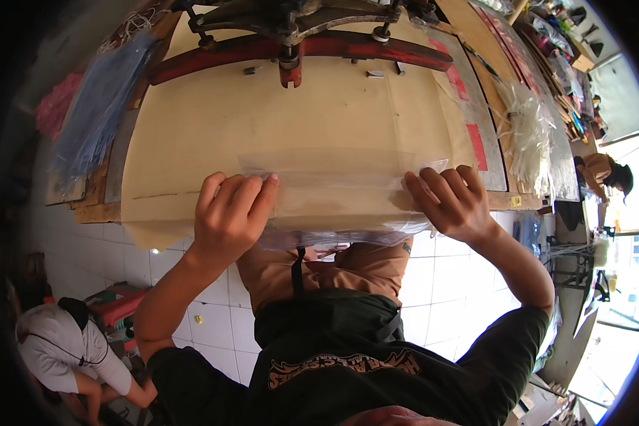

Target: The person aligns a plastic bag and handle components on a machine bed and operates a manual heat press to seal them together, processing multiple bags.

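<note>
A clear plastic sheet (341, 192) lies across the front edge of the tan-covered worktable (284, 128), and its near part droops over the edge towards my lap. My left hand (234, 206) grips the sheet's left end, fingers curled and pressed together. At the right end my right hand (451, 199) pinches the same sheet with bent fingers. Between the hands the plastic is stretched fairly flat, with shiny creases. Beyond it, a red curved press bar (362, 46) with a dark metal frame (284, 18) spans the far side of the table.
Bluish plastic sheets (99, 113) are stacked at the left, beside a pink bundle (53, 106). Clear strips (525, 135) hang at the right. Small metal pieces (375, 74) lie under the bar. One person (78, 355) sits lower left; another (603, 174) is far right.
</note>
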A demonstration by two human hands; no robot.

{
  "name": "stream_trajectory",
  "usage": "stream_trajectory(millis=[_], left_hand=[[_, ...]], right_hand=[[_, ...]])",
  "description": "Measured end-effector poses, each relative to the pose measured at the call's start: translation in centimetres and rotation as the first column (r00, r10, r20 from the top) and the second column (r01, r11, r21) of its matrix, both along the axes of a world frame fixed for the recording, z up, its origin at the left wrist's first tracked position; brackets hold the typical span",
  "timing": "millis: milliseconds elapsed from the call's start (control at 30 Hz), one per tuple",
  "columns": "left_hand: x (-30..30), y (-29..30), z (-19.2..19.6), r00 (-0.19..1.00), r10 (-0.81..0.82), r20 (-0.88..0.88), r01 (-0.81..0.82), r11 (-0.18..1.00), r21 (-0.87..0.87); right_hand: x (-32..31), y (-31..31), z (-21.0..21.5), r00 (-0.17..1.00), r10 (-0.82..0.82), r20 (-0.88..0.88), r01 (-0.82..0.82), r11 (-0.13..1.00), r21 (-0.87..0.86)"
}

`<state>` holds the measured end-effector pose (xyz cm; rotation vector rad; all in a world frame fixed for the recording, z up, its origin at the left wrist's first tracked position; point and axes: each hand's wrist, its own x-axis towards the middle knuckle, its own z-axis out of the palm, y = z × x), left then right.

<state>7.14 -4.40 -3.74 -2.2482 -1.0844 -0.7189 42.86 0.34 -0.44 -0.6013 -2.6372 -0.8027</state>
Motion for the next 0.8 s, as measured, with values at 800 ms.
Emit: stream_trajectory(millis=[800], left_hand=[[-0.2,0.2,0.7,0.993,0.013,-0.119,-0.02,0.998,-0.057]], right_hand=[[-0.4,-1.2,-0.8,0.997,-0.062,0.045,0.057,0.993,0.103]])
